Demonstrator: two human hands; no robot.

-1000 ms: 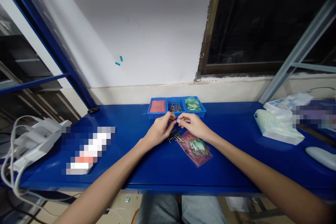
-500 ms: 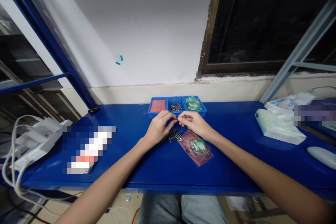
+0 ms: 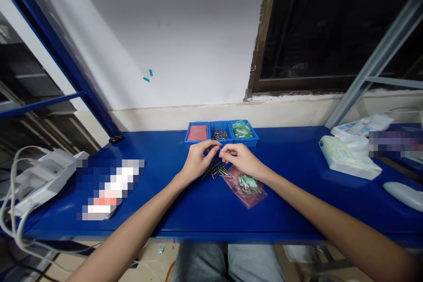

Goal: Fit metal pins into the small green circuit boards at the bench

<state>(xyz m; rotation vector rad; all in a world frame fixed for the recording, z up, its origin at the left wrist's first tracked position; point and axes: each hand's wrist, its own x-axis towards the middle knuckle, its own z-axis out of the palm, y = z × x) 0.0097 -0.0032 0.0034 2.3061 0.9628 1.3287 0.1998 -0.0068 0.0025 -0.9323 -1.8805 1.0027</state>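
My left hand and my right hand meet fingertip to fingertip over the blue table, just in front of three blue bins. Both are closed in a pinch around something small and thin between them, too small to name. Under them lies a loose pile of metal screws. A pink plastic bag with a green-and-clear packet on or in it lies below my right hand. The bins hold pink bags, small metal screws and green packets.
A white device with cables stands on the far left, beside a blurred-out item. To the right are a tissue pack and a white rounded object. A wall rises behind the blue table.
My fingertips have shifted slightly, with the left fingers a little more spread and the right ones a bit lower. The whole view has moved slightly.
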